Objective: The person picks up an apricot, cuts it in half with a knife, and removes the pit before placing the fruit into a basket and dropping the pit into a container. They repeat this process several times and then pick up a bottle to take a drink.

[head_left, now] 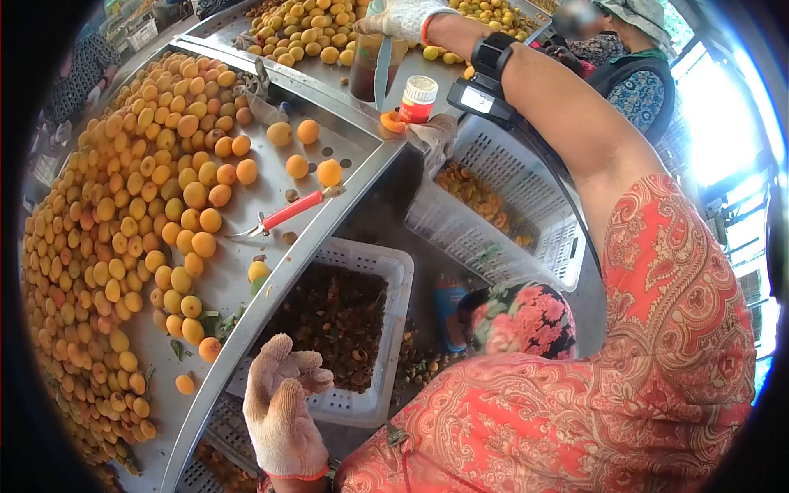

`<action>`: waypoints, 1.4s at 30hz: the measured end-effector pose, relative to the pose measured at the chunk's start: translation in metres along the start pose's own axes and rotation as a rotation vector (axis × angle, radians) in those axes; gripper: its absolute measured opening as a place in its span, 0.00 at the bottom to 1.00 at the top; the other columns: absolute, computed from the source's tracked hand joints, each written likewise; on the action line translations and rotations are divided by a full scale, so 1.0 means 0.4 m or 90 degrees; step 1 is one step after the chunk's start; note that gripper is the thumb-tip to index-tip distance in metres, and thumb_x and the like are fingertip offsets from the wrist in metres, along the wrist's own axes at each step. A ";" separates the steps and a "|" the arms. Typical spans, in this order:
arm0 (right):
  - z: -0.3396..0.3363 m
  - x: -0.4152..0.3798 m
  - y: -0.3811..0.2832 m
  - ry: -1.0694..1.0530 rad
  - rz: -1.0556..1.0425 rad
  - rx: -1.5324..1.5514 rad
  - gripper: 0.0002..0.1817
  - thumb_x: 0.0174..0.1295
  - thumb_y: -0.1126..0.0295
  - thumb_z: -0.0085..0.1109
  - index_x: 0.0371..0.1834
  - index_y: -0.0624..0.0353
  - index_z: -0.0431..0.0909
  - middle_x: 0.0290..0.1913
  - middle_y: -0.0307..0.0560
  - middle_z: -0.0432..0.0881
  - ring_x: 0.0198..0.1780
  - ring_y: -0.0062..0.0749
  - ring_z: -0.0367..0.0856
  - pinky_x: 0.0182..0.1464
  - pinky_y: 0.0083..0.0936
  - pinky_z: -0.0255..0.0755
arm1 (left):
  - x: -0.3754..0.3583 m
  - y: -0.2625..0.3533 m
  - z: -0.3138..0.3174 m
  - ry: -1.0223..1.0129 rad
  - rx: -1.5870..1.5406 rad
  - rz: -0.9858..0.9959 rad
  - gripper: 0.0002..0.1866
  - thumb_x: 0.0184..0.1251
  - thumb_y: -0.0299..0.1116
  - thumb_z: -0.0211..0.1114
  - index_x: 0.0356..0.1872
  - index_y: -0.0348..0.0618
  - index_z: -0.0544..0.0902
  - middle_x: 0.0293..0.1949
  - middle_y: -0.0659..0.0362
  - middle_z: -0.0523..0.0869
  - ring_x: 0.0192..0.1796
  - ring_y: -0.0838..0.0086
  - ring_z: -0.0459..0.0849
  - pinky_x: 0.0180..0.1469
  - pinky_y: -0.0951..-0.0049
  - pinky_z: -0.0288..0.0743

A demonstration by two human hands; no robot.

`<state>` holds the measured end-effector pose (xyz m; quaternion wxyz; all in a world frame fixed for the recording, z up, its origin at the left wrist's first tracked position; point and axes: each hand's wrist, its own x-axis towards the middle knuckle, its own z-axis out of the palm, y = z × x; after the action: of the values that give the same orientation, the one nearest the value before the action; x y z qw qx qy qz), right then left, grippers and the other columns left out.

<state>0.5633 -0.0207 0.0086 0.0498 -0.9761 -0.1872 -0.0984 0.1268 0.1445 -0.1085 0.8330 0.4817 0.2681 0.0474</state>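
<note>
My right hand [404, 20], in a white knit glove, reaches to the upper middle. Its fingers close around a pale teal knife-like tool [383, 70], whose flat blade hangs downward at a brown see-through cup [362, 80]. Part of the grip is hidden by the glove. My left hand [283, 407], gloved too, is raised beside the metal table's edge [234, 349]. Its fingers are loosely bent and apart, holding nothing. Below it is a white crate [400, 283] of dark brown scraps. A cut apricot half [393, 122] lies near a red-and-white jar [417, 99].
Heaped apricots [123, 205] cover the table's left side; more apricots [316, 29] lie at the back. A red-handled cutter [289, 212] rests near the edge. Another white crate [493, 251] holds apricot pieces. A person in a hat [645, 90] sits at upper right.
</note>
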 end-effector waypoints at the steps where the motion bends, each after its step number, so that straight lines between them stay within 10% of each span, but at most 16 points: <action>1: 0.065 0.043 0.032 0.131 -0.064 -0.091 0.32 0.56 0.42 0.68 0.53 0.58 0.84 0.48 0.55 0.88 0.49 0.46 0.88 0.53 0.39 0.79 | 0.002 0.001 -0.001 0.000 0.001 0.004 0.28 0.62 0.28 0.60 0.65 0.30 0.73 0.46 0.46 0.86 0.42 0.63 0.85 0.48 0.66 0.79; 14: 0.008 -0.054 0.085 0.041 -0.005 0.003 0.34 0.61 0.41 0.60 0.58 0.60 0.78 0.52 0.61 0.85 0.54 0.51 0.85 0.55 0.42 0.77 | -0.004 -0.026 0.031 -0.064 -0.001 0.037 0.30 0.64 0.40 0.67 0.62 0.29 0.75 0.45 0.45 0.87 0.40 0.63 0.86 0.44 0.65 0.81; 23: 0.042 -0.752 0.396 0.240 -0.140 -0.002 0.28 0.57 0.59 0.67 0.59 0.61 0.76 0.54 0.57 0.80 0.55 0.54 0.79 0.57 0.44 0.75 | -0.019 -0.062 0.076 -0.177 0.012 0.052 0.25 0.71 0.38 0.62 0.63 0.31 0.75 0.45 0.46 0.87 0.40 0.60 0.87 0.44 0.62 0.84; 31: 0.261 -1.577 0.749 -0.307 0.418 0.023 0.22 0.59 0.59 0.64 0.51 0.62 0.78 0.51 0.61 0.82 0.55 0.56 0.82 0.55 0.46 0.76 | 0.109 -0.263 0.157 -0.078 0.247 -0.038 0.20 0.69 0.37 0.64 0.58 0.39 0.78 0.31 0.56 0.85 0.26 0.71 0.80 0.32 0.70 0.79; 35: 0.387 -1.982 0.728 -0.509 0.475 0.121 0.15 0.54 0.65 0.60 0.39 0.65 0.86 0.41 0.64 0.87 0.46 0.59 0.86 0.46 0.48 0.81 | 0.090 -0.284 0.173 -0.107 0.225 -0.110 0.21 0.70 0.40 0.65 0.57 0.38 0.79 0.25 0.60 0.81 0.22 0.74 0.76 0.31 0.68 0.79; 42: 0.555 -2.199 0.714 -0.724 0.482 0.272 0.22 0.59 0.62 0.58 0.55 0.56 0.85 0.56 0.51 0.86 0.60 0.53 0.83 0.56 0.48 0.80 | 0.047 -0.242 0.332 -0.147 0.351 -0.015 0.20 0.72 0.41 0.63 0.56 0.37 0.80 0.18 0.66 0.72 0.16 0.80 0.64 0.30 0.69 0.79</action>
<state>-0.0918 -0.5679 -0.4107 0.1654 -0.8432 0.1521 0.4884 0.1909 -0.0037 -0.1441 0.6965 0.6885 0.1802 -0.0922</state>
